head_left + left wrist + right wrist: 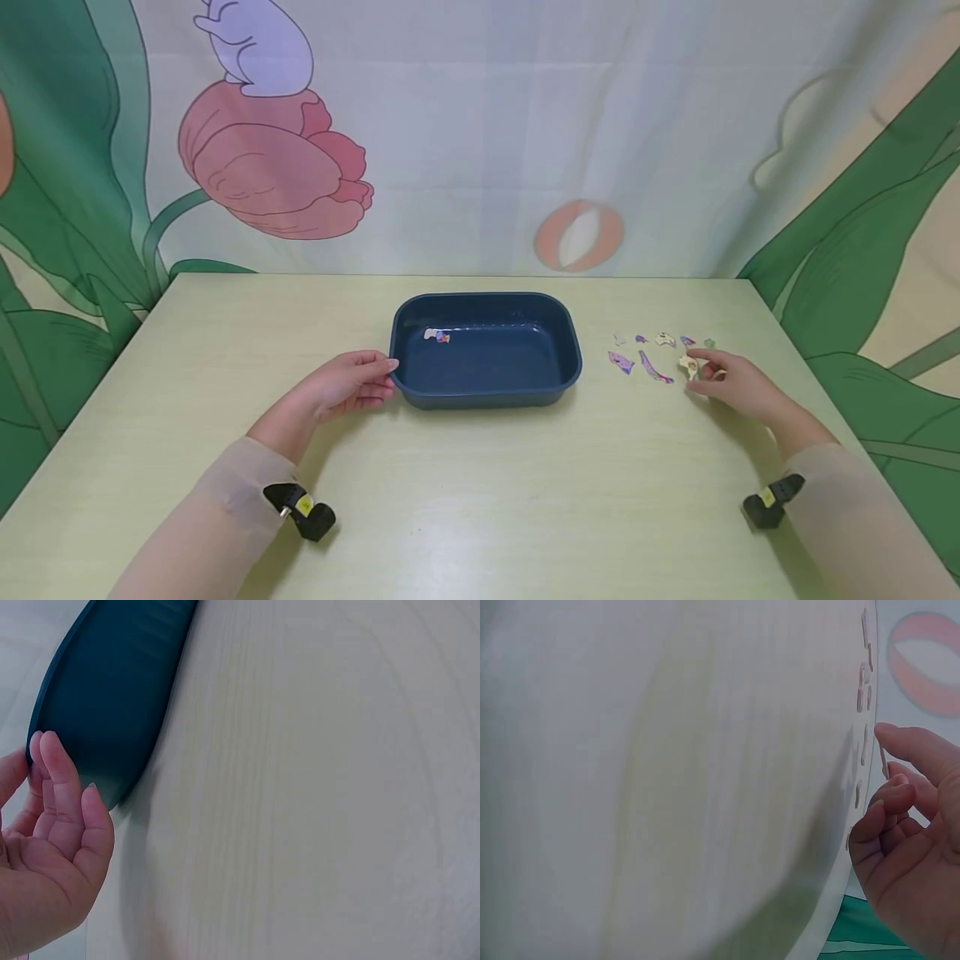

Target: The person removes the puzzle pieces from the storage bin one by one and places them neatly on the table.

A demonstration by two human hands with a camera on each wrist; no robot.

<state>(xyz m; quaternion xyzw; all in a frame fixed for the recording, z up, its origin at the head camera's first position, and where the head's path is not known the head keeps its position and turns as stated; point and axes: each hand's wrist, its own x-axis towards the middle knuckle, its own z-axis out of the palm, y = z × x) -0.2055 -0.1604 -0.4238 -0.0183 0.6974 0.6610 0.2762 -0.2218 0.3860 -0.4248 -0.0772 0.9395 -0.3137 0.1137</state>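
Observation:
A dark blue rectangular basin (483,400) with rounded corners stands on the table. My left hand (352,385) grips its left rim, thumb on top; the left wrist view shows the fingers (64,780) against the outer wall. Inside, near the back left, lie a few small printed puzzle pieces (437,336). At the right, my right hand (738,385) pinches a cream puzzle piece (688,365) between thumb and fingers. In the right wrist view that piece (883,759) appears edge-on and thin, raised off the table. How much of it the fingers hide, I cannot tell.
Left of my right hand lie several flat, irregular pieces: a lilac one (621,362), a long purple one (655,368), a cream one (664,339) and smaller ones. Behind the pale wooden table (480,500) hangs a printed curtain (450,150).

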